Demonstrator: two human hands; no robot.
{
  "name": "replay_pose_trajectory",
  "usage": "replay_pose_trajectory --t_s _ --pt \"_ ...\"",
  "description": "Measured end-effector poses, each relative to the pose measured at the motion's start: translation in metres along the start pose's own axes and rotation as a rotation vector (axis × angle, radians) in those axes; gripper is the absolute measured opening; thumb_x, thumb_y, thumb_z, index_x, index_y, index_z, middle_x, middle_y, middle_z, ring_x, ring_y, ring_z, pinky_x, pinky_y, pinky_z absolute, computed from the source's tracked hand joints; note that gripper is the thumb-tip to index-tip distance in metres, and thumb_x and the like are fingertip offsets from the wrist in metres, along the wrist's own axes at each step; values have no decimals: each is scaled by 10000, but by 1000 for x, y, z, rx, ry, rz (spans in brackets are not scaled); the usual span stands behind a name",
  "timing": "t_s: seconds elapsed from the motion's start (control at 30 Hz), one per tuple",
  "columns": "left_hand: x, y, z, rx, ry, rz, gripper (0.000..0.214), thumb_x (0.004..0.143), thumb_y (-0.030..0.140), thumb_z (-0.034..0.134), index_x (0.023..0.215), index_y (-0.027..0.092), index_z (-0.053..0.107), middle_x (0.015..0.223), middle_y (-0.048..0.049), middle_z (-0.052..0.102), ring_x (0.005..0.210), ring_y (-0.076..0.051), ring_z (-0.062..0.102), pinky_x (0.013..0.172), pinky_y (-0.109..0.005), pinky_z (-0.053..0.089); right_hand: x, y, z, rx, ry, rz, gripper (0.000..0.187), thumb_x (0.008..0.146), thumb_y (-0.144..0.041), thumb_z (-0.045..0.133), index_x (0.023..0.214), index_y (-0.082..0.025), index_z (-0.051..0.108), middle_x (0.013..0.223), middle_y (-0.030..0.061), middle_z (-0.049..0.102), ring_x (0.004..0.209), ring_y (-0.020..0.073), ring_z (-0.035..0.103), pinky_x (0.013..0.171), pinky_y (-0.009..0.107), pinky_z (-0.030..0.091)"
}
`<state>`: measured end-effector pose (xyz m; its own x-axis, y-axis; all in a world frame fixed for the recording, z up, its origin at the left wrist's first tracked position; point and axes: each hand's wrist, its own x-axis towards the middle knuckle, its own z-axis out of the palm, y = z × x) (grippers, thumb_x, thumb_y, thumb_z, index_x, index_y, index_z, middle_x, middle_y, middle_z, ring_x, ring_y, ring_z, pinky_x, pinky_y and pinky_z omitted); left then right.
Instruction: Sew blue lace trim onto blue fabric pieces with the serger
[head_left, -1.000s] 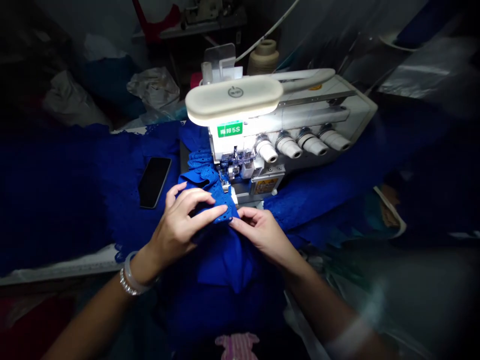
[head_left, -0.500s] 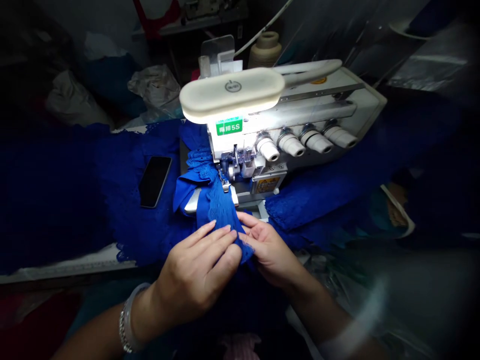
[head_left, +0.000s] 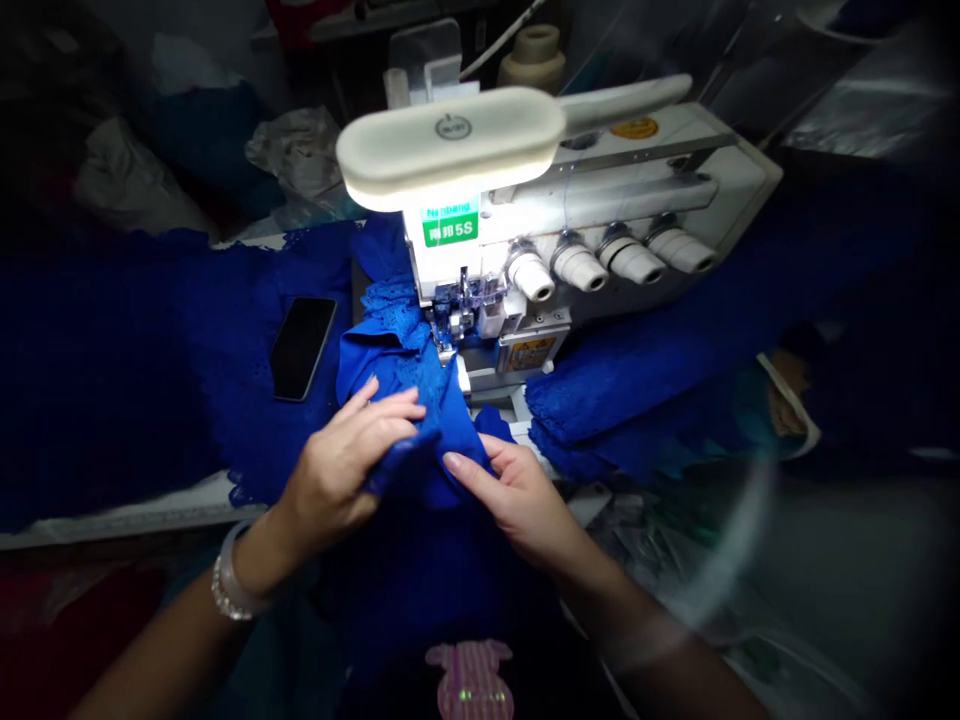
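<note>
Cobalt-blue eyelet fabric point(head_left: 442, 430) is seen in the head view, bunched directly in front of a white overlock sewing machine point(head_left: 637, 170). Its scalloped, lace-edged part lies under the machine's steel presser foot point(head_left: 448, 350), while the smooth folded part is gathered up nearer the camera, and a darker mass of the same cloth drops away below it.

A fold of the cloth is clasped by the left hand point(head_left: 337, 470), just in front of the machine and to its left, with the fingers curved over the top. The right hand point(head_left: 510, 500), in front of the machine, is held partly open, its fingertips point(head_left: 452, 461) laid against the fabric's edge; whether the cloth is pinched there cannot be told. A beaded silver bracelet point(head_left: 229, 598) is worn on the left wrist.

A black smartphone point(head_left: 300, 348) lies face up to the left of the machine, on a wide panel of blue eyelet lace point(head_left: 210, 350). A second blue lace panel point(head_left: 637, 390) is heaped to its right. A lit cream oval lamp point(head_left: 450, 135) is mounted on top of the machine, and a cream thread cone point(head_left: 532, 55) stands behind it.
</note>
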<state>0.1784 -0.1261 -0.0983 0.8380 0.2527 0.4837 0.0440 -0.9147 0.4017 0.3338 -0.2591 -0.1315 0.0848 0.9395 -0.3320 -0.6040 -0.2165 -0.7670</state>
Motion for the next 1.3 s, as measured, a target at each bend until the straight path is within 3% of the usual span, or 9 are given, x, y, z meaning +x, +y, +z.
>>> replay_pose_trajectory --t_s 0.1,0.2,0.43,0.63,0.77,0.9,1.07,1.2,1.3 --pt "3 -22 -10 -121 34 -97 318 904 209 564 1214 166 620 1196 -103 706 1189 -257 633 1136 -470 414 -14 2 -4 37 -52 105 234 818 -375 732 950 -182 732 762 -5 732 658 126 667 700 255 542" --pt "6 -31 -15 -182 0 -136 351 931 231 546 1269 172 615 1273 -105 665 1206 -252 621 1170 -470 368 -20 6 -8 -18 -29 76 237 784 -380 761 887 -169 728 767 -2 726 703 128 667 737 255 540" --pt "-8 -2 6 28 -48 -88 330 936 205 512 1242 191 635 1408 -121 557 1411 -307 390 1184 -606 227 -31 20 -14 -187 225 -3 287 710 -422 803 738 -156 699 638 -13 657 585 118 583 582 234 490" --pt "-9 -5 12 20 31 -116 323 944 201 484 1228 209 637 1384 -107 583 1397 -283 417 1180 -602 222 -41 34 -29 -185 299 11 331 635 -446 835 702 -166 671 568 -43 585 527 110 546 563 253 515" --pt "-18 21 17 65 -5 -14 352 912 115 471 1221 158 634 1334 -142 618 1391 -289 426 1178 -600 228 -46 36 -31 -102 264 37 311 598 -355 877 740 -171 670 673 -29 667 625 102 606 653 218 509" --pt "-41 60 43 5 40 87 300 914 90 487 1169 96 644 1135 -142 723 1258 -226 578 1145 -461 373 -57 38 -23 39 174 30 294 597 -239 887 772 -182 658 738 -29 707 695 94 648 675 176 501" --pt "-57 79 65 -55 87 -13 272 888 98 580 1147 140 652 1084 -111 742 1159 -218 648 1086 -452 457 -72 43 -18 28 161 -28 316 709 -268 824 944 -201 623 747 -31 725 642 94 687 701 204 550" --pt "-56 88 59 -205 154 -142 289 858 61 624 1117 183 656 1050 -71 749 1083 -196 684 1076 -475 471 -85 40 -15 -52 181 -116 348 800 -277 742 1087 -230 549 779 -21 743 642 100 710 716 222 570" --pt "-54 99 51 -263 189 -149 290 843 31 625 1095 173 653 1037 -69 750 1055 -188 693 1059 -461 490 -92 36 -10 -93 171 -174 375 824 -234 697 1156 -236 521 803 -8 751 685 105 721 712 211 567"
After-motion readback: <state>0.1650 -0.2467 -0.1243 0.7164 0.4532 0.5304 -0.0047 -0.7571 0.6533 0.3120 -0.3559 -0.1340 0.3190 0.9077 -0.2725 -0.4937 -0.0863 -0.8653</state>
